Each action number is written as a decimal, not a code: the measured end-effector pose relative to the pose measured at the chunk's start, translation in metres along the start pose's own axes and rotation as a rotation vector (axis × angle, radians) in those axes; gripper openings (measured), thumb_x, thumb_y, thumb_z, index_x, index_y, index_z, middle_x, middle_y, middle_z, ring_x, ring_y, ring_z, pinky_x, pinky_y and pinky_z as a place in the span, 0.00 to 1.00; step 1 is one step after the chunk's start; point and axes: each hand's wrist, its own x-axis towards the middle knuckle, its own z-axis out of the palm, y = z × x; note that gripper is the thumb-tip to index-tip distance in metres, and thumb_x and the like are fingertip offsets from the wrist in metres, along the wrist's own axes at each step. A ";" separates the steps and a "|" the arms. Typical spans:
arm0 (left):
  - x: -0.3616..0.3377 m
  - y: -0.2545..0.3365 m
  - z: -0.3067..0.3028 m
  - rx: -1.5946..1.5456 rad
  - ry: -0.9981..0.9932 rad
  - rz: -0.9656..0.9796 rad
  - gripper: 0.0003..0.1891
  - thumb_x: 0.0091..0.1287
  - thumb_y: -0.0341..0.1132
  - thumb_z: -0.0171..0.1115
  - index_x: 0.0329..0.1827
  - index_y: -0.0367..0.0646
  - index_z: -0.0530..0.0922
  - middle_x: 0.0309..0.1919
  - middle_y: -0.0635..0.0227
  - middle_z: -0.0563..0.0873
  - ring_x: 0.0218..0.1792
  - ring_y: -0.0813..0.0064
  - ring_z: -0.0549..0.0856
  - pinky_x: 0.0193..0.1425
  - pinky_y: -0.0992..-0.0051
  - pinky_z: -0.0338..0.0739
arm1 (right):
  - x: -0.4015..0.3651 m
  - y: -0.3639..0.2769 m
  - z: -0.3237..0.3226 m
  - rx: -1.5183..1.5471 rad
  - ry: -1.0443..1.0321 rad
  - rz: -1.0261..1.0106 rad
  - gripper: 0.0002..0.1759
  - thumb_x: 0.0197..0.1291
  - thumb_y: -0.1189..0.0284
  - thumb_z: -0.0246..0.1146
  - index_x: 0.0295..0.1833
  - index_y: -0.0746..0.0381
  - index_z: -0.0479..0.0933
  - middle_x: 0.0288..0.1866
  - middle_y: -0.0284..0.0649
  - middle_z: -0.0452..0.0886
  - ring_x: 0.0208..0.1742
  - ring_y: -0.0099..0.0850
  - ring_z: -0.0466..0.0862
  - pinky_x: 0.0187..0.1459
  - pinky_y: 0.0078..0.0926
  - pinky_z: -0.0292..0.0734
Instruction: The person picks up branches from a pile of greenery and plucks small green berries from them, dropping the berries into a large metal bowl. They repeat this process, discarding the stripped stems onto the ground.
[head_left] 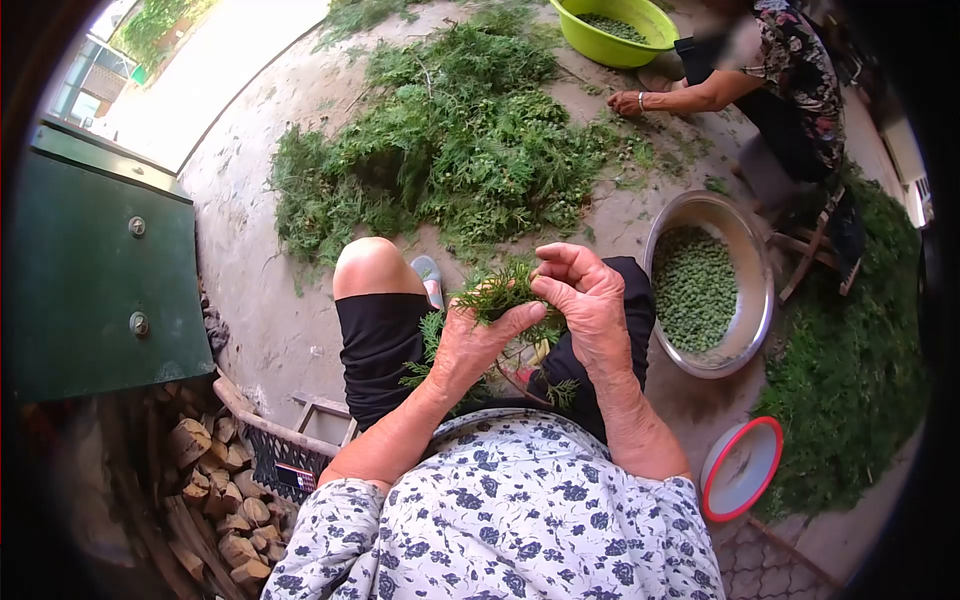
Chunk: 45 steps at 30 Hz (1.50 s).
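Observation:
Above my lap, my left hand (475, 340) is closed around a leafy evergreen sprig (497, 292), which looks like cypress or arborvitae. More of its stem and foliage hangs below the hand over my dark shorts. My right hand (583, 298) is at the sprig's right end, thumb and forefinger pinched together; what lies between the fingertips is too small to make out. Right of my knee stands a metal basin (764, 300) with many small green cones or berries (693, 290) in it.
A big heap of cut evergreen branches (450, 140) lies ahead, with more branches (850, 380) at right. A person (790, 80) sits reaching down near a yellow-green basin (635, 50). A red-rimmed bowl (742, 468), split firewood (225, 480), a black crate (285, 455) and a green metal panel (100, 280) stand around me.

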 end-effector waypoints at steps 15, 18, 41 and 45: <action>-0.002 -0.002 -0.012 0.102 -0.023 -0.037 0.09 0.54 0.30 0.64 0.37 0.38 0.80 0.27 0.68 0.84 0.29 0.78 0.81 0.35 0.75 0.75 | 0.000 0.007 -0.017 0.349 -0.015 0.186 0.10 0.64 0.72 0.56 0.48 0.66 0.73 0.35 0.33 0.77 0.29 0.17 0.76 0.29 0.13 0.71; -0.004 0.007 -0.008 0.137 -0.044 -0.058 0.09 0.54 0.32 0.65 0.36 0.38 0.81 0.25 0.69 0.84 0.27 0.81 0.79 0.34 0.75 0.74 | -0.002 -0.005 -0.012 0.307 -0.082 0.240 0.11 0.64 0.69 0.57 0.47 0.65 0.73 0.36 0.33 0.76 0.29 0.17 0.75 0.27 0.12 0.68; -0.004 0.008 -0.006 -0.360 0.076 -0.193 0.09 0.55 0.28 0.67 0.39 0.39 0.79 0.31 0.71 0.83 0.31 0.79 0.80 0.36 0.78 0.75 | 0.002 -0.004 -0.051 0.547 0.257 0.074 0.07 0.64 0.72 0.55 0.42 0.64 0.72 0.33 0.36 0.75 0.33 0.26 0.77 0.31 0.20 0.72; -0.001 0.003 -0.017 -0.501 0.108 -0.264 0.10 0.54 0.28 0.69 0.37 0.43 0.77 0.29 0.75 0.81 0.28 0.85 0.77 0.27 0.82 0.71 | 0.008 0.001 -0.155 0.758 0.387 0.057 0.10 0.65 0.74 0.52 0.46 0.69 0.71 0.41 0.44 0.77 0.41 0.34 0.79 0.42 0.27 0.79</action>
